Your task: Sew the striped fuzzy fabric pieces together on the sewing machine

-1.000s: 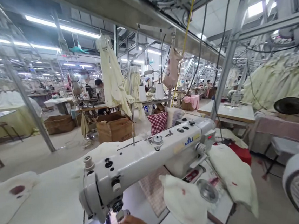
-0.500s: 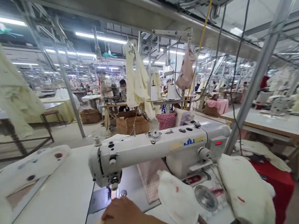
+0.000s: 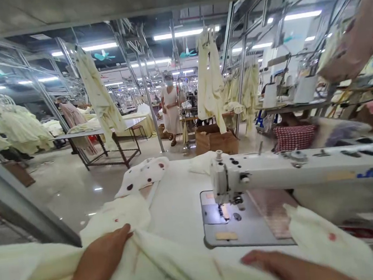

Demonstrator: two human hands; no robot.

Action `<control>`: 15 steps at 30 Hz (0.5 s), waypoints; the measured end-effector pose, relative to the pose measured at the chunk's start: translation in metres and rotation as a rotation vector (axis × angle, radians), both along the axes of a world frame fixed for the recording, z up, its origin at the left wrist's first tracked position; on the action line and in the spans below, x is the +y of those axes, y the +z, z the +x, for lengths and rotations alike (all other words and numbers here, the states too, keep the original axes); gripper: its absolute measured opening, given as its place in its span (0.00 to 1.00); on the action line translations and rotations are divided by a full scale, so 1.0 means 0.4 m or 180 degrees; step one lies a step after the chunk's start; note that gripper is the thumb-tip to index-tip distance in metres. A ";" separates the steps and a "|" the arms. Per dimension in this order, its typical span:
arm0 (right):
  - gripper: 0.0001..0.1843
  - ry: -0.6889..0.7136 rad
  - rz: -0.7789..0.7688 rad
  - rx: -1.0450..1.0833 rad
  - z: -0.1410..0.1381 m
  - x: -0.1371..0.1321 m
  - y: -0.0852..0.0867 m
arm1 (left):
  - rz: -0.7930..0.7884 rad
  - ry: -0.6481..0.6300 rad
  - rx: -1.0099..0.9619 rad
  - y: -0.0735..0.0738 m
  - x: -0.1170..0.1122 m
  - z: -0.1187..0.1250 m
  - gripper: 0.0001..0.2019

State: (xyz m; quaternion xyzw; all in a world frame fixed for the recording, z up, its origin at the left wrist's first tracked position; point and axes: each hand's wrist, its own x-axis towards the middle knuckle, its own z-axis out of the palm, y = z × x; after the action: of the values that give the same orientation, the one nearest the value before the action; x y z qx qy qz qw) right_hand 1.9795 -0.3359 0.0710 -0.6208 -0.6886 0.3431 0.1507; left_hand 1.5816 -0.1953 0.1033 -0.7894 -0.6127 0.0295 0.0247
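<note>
A cream cloth [image 3: 159, 266] lies bunched across the white sewing table [image 3: 179, 202] at the bottom of the head view. My left hand [image 3: 101, 254] grips a fold of it, fingers closed on the fabric. My right hand [image 3: 284, 267] rests flat on the cloth farther right, fingers stretched out and blurred. The white sewing machine [image 3: 291, 169] stands behind my right hand, its needle [image 3: 224, 209] over the grey plate [image 3: 234, 223]. A spotted cream piece [image 3: 143, 175] lies at the table's far left edge.
Another cream piece with red marks [image 3: 328, 241] lies right of the plate. A cardboard box [image 3: 216, 141] and a metal table [image 3: 107, 134] stand on the floor beyond. A person in a pale dress [image 3: 171, 108] stands far back. Cream garments [image 3: 210, 76] hang overhead. A grey post [image 3: 21, 204] slants at left.
The view swung left, so the machine now sits at right. My left hand came into view gripping the cream cloth, and my right hand moved from the plate onto the cloth.
</note>
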 end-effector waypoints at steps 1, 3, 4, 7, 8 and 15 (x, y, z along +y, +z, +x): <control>0.31 -0.0329 -0.0171 -0.0288 0.022 0.012 0.005 | -0.0096 0.0017 0.0129 -0.004 0.015 -0.005 0.17; 0.29 -0.0658 -0.0156 -0.0557 0.064 0.041 0.015 | -0.0234 -0.0014 0.0233 -0.009 0.033 -0.016 0.17; 0.29 -0.0755 -0.0162 -0.0638 0.080 0.055 0.020 | -0.0309 -0.0077 0.0246 -0.010 0.038 -0.023 0.17; 0.30 -0.0853 -0.0205 -0.0789 0.097 0.080 0.033 | -0.0436 -0.0200 0.0278 -0.004 0.049 -0.049 0.16; 0.31 -0.0882 -0.0224 -0.0850 0.094 0.082 0.037 | -0.0359 -0.0242 0.0267 -0.002 0.053 -0.053 0.17; 0.10 -0.0646 -0.0209 -0.1100 0.065 0.003 0.057 | 0.0546 -0.1518 -0.0166 -0.062 0.020 0.112 0.16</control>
State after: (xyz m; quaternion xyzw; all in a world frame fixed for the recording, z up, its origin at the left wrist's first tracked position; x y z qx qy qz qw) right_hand 2.0053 -0.3346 0.0936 -0.7413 -0.6265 0.2368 0.0438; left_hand 1.6263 -0.1874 0.0786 -0.9071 -0.4099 -0.0496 0.0820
